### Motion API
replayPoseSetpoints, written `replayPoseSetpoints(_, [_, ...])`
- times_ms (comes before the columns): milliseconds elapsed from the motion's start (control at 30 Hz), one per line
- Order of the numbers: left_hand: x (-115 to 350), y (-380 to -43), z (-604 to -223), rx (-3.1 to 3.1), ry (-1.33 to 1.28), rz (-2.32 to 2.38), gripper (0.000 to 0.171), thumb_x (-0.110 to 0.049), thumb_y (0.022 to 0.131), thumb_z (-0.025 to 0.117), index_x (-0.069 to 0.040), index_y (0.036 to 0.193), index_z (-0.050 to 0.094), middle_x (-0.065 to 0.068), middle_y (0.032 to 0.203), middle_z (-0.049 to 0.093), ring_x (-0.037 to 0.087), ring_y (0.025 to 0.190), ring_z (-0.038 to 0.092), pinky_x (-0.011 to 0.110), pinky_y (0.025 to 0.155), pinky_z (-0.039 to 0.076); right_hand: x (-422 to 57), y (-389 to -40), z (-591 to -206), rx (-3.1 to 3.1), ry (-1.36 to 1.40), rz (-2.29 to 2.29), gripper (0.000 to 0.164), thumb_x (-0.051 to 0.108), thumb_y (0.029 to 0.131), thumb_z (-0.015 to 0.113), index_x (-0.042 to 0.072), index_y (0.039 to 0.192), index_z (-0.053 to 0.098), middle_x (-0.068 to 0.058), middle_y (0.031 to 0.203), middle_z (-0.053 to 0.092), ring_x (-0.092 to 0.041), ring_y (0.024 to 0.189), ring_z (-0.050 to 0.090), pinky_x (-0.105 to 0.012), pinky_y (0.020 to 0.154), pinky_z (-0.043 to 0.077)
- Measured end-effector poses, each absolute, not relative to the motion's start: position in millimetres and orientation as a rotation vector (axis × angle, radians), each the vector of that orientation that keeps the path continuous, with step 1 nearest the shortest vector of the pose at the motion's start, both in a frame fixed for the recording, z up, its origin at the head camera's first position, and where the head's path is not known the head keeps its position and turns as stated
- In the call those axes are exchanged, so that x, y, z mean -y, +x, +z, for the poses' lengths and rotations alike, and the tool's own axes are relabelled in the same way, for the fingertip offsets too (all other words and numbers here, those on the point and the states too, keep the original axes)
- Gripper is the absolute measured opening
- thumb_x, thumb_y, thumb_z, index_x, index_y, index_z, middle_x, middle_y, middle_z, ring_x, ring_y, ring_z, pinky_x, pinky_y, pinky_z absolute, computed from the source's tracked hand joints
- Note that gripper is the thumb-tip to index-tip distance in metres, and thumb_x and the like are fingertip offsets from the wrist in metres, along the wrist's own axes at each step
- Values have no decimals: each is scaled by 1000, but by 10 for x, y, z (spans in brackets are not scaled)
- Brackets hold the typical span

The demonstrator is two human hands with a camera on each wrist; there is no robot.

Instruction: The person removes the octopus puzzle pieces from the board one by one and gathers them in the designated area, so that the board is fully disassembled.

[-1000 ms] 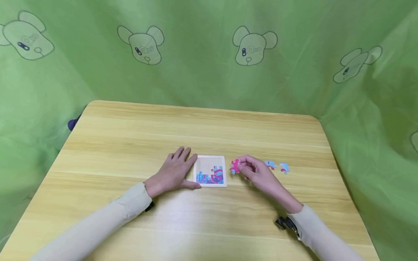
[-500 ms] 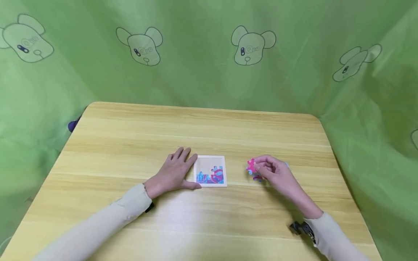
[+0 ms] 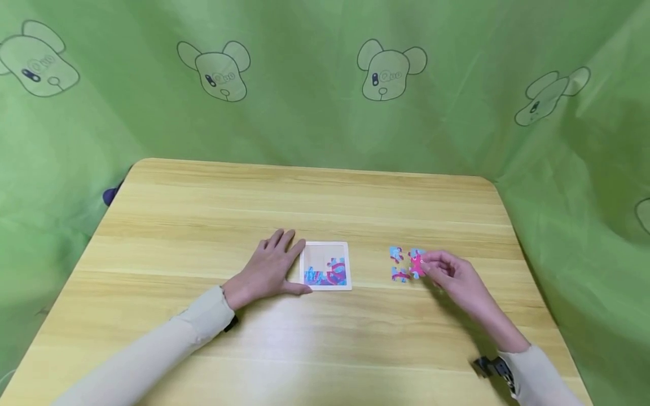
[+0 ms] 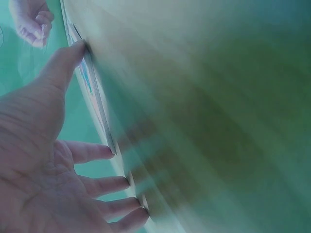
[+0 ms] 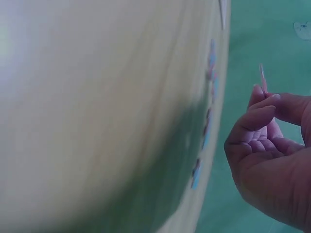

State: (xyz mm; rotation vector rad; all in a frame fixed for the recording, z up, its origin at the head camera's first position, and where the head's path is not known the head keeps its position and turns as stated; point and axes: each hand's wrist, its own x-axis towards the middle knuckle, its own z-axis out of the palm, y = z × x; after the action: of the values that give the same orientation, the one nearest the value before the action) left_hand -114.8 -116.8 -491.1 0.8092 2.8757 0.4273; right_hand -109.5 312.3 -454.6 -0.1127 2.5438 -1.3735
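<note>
In the head view my right hand (image 3: 454, 279) pinches a pink puzzle piece (image 3: 416, 265) between thumb and fingertips. The right wrist view shows that piece (image 5: 263, 77) edge-on, raised off the table. Loose blue-and-pink puzzle pieces (image 3: 400, 274) lie beside and below it; part of one is behind the held piece. My left hand (image 3: 269, 265) rests at the left side of a white puzzle frame (image 3: 325, 289), fingers spread. Its thumb touches the lower left corner and its index finger the upper left. Joined puzzle pieces (image 3: 335, 275) fill the frame's bottom and lower right; bare backing (image 3: 317, 254) shows above.
The wooden table (image 3: 304, 203) extends around the frame and pieces. Green curtains (image 3: 304, 124) with printed bear heads stand behind and at both sides. A dark rounded object (image 3: 109, 195) shows beyond the table's left edge.
My right hand has moved right, away from the frame, with the pink puzzle piece still pinched. It has passed over the loose pieces, uncovering those on the left. My left hand stays at the frame.
</note>
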Motion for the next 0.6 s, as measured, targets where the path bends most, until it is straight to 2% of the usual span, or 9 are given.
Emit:
replayPoseSetpoints(267, [1171, -1134, -4903, -2890, 809, 423, 110, -74, 87, 80, -3, 163, 45, 33, 165, 38, 57, 151, 35, 70, 112, 41, -3339, -1072, -4661, -2486, -37, -1264, 34, 23, 111, 68, -4, 130, 68, -11, 92, 66, -16, 75, 56, -27, 61, 48])
replayPoseSetpoints(433, [1173, -1133, -4894, -2891, 816, 417, 110, -74, 87, 80, -3, 163, 46, 33, 164, 38, 57, 151, 35, 70, 111, 41, -3366, -1074, -4692, -2487, -34, -1212, 33, 22, 110, 70, -5, 128, 69, -9, 92, 66, -16, 76, 57, -27, 61, 49])
replayPoseSetpoints(600, [1163, -1132, -4883, -2880, 814, 419, 109, -72, 88, 80, -2, 163, 45, 33, 165, 37, 57, 151, 35, 70, 112, 40, -3348, -1087, -4692, -2538, -58, -1154, 32, 23, 108, 72, -4, 126, 70, -9, 98, 69, -19, 84, 60, -28, 70, 50])
